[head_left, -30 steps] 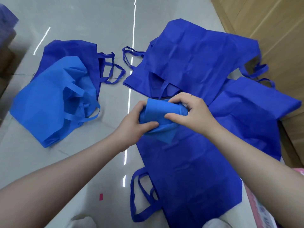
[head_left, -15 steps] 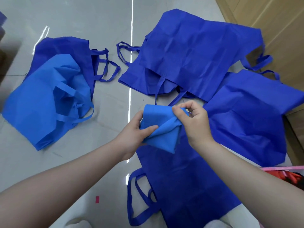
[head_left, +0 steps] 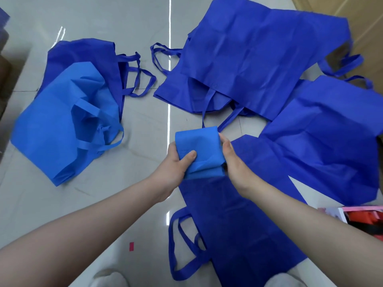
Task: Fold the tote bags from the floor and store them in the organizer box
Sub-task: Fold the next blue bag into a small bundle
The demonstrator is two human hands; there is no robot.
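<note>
A: Bag status?
B: Light-blue folded bag [head_left: 198, 156] held above the floor, centre. Left hand [head_left: 176, 166] pinches its left edge, thumb on top; right hand [head_left: 234, 164] curls round the right edge.
A: Tips?
B: Squeeze layers flat so they don't spring open, then carry right to the pink box [head_left: 352, 212].
A: Surroundings?
B: Glossy grey tile floor [head_left: 83, 204], unfolded blue bags around, wood panel [head_left: 369, 27] far right.

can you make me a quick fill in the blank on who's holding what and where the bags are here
1. Both the left hand and the right hand hold the folded ____ blue bag.
2. The unfolded light blue bag lies partly on top of a ____ blue bag.
3. The small red mark is on the ____.

Missing words: light; dark; floor
</note>
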